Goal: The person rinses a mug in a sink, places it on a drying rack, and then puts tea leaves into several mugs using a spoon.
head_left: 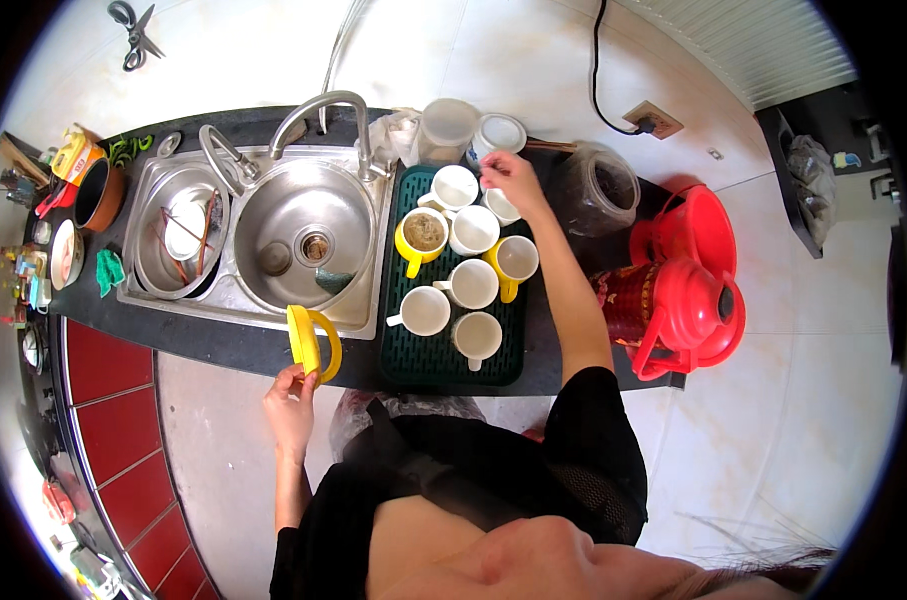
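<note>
Left hand [290, 405] pinching a bright yellow, broad-banded ring [304, 338] near the counter's [198, 340] front edge; right hand [514, 183] over the tray's [403, 367] far right corner. Can't tell its grip.

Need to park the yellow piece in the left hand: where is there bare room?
Bare: the front left of the green tray, and the narrow counter strip in front of the sink. Crowded: the tray's middle and back, packed with mugs, and the counter's right end, around the red thermos.
</note>
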### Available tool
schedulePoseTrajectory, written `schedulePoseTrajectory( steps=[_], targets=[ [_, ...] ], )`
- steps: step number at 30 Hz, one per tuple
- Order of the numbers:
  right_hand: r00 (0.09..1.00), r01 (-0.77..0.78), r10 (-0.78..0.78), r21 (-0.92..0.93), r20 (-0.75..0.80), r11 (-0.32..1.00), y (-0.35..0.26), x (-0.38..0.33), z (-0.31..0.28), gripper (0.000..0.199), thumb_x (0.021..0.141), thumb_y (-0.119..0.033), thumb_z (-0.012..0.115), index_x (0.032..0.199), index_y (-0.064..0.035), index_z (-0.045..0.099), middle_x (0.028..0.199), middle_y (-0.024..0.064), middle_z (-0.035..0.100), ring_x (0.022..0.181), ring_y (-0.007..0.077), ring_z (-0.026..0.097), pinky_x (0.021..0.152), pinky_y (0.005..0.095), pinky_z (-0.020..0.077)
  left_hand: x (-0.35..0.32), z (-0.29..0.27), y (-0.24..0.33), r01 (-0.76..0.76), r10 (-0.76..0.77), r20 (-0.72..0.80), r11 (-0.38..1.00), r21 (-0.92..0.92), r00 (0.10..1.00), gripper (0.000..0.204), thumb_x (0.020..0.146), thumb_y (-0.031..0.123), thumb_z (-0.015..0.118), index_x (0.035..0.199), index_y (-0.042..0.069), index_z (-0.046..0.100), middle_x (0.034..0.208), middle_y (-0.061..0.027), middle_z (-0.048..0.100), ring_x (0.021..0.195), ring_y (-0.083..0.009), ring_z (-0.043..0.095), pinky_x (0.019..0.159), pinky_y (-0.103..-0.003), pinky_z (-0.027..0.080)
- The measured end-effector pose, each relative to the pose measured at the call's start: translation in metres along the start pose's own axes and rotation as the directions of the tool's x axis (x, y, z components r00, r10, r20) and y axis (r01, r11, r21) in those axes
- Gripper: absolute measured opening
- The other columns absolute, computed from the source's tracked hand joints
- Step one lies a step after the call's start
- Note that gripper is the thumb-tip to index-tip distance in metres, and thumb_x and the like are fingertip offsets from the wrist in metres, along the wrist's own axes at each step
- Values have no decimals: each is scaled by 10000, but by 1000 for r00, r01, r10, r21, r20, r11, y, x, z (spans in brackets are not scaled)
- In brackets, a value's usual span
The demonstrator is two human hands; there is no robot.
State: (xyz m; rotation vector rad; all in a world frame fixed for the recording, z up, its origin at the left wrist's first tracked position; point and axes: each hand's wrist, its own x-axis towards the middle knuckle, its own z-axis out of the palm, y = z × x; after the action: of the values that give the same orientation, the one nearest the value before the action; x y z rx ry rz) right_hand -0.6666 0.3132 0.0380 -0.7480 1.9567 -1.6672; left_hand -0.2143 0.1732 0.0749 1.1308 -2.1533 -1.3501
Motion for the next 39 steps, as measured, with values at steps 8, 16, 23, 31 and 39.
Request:
schedulePoseTrajectory(
  steps=[8,16,23,31,39],
  targets=[
    [991,-97,125,-361,54,928,28,18,39,148,719,-10,587,867,-27,591,735,74,606,623,92,583,563,229,473,-10,-6,0,54,-52,-74,998,27,996,129,744,-10,633,870,-25,606,716,-76,618,579,-98,554,561,-221,442],
    [988,-38,77,-265,137,963,-5,-10,11,114,753,7,557,868,2,559,685,25,573,595,70,535,558,208,443,-8,-5,-1,44,-42,-82,999,16,996,129,747,0,636,869,-26,605,711,-77,613,586,-107,558,565,-224,443],
    [962,101,80,-613,261,784,7,-55,2,328,722,-25,603,1047,-26,565,824,117,615,700,194,578,661,295,461,2,6,2,2,-2,-36,1000,17,999,136,748,1,637,878,-21,605,710,-74,613,585,-107,556,566,-225,444],
    [903,-210,-98,-631,-417,747,-8,-42,-118,99,771,-109,561,844,-56,601,729,112,622,658,243,609,618,329,477,8,12,4,-34,34,-19,999,30,999,145,744,1,643,883,-13,605,715,-76,614,568,-105,543,552,-225,440],
    [860,-506,173,-847,-480,166,54,2,-230,300,753,-71,495,1010,-163,619,1057,147,580,1024,303,539,864,393,427,5,6,0,41,-38,-37,996,82,999,158,752,9,629,901,-31,593,743,-104,620,622,-135,578,600,-250,453]
  ],
)
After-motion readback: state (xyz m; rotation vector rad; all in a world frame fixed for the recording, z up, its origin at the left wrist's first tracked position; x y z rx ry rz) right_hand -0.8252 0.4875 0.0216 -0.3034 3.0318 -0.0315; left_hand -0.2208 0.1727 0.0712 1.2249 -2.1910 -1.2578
